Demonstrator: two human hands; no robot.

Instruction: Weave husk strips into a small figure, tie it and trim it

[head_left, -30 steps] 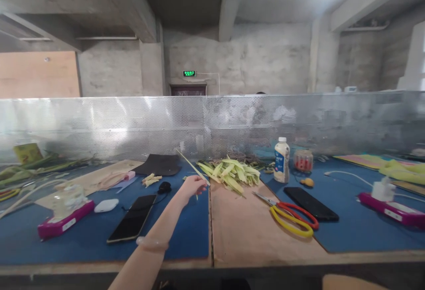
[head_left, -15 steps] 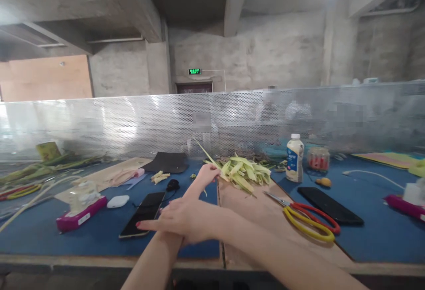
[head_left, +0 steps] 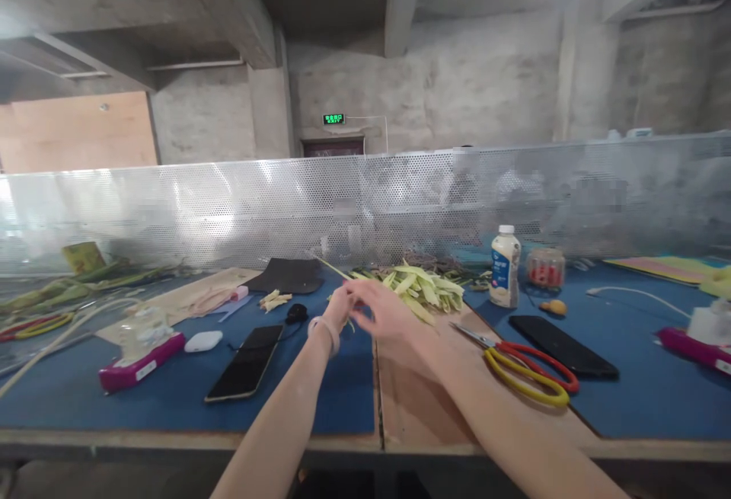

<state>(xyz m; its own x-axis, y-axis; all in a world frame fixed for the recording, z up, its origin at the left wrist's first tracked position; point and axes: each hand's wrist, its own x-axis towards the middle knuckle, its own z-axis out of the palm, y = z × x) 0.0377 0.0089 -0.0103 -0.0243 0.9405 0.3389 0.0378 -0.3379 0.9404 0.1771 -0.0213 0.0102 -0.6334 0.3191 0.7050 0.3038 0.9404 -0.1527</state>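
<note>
My left hand (head_left: 341,306), with a pale band around its wrist, is closed on a thin green strip (head_left: 331,267) that sticks out up and to the left. Against it is my right hand (head_left: 380,308), its fingertips meeting the left fingers; what they grip, if anything, is hidden. Just right of and beyond the hands, a pile of pale green leaf strips (head_left: 426,289) lies on the brown board (head_left: 411,407). Scissors with red and yellow handles (head_left: 525,377) rest at the board's right side.
A phone (head_left: 245,362) and white case (head_left: 204,341) lie left; a purple power strip (head_left: 140,362) is farther left. To the right are a bottle (head_left: 505,267), a jar (head_left: 545,268) and a black phone (head_left: 563,345). A perforated metal screen (head_left: 274,209) stands behind.
My right hand has moved forward from the left wrist to the left fingers, uncovering the wrist band. The green strip now slants lower and farther left.
</note>
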